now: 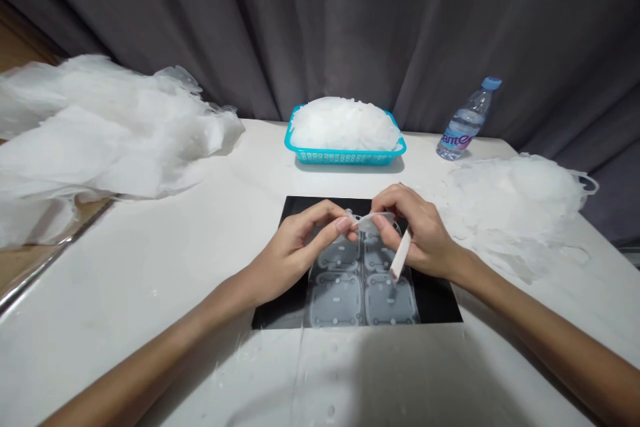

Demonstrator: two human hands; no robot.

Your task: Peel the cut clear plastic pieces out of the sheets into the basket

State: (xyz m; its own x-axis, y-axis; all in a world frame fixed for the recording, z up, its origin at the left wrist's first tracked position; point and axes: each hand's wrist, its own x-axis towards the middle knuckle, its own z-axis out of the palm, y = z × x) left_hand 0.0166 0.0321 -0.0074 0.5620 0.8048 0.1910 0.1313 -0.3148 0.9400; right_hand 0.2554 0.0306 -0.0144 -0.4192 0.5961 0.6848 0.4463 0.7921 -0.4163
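Observation:
Between my two hands is a small translucent white plastic piece [369,221], raised over a black mat [435,310]. My left hand [313,235] pinches its left end between thumb and fingertips. At its right end, my right hand [413,230] is closed on it with the thumb in front. A white stick-like tool [401,255] is also tucked in my right hand, its dark-tipped end pointing down. Beneath the hands, a translucent sheet of rounded-square molded panels [336,300] lies on the mat, its upper part partly hidden by the fingers.
Behind the mat stands a turquoise basket [345,157] heaped with white pieces. A water bottle [463,123] is at the back right, near a pile of translucent pieces [520,207]. Thin white sheets [100,133] are heaped on the left. A grey curtain [340,20] hangs behind the white table [210,240].

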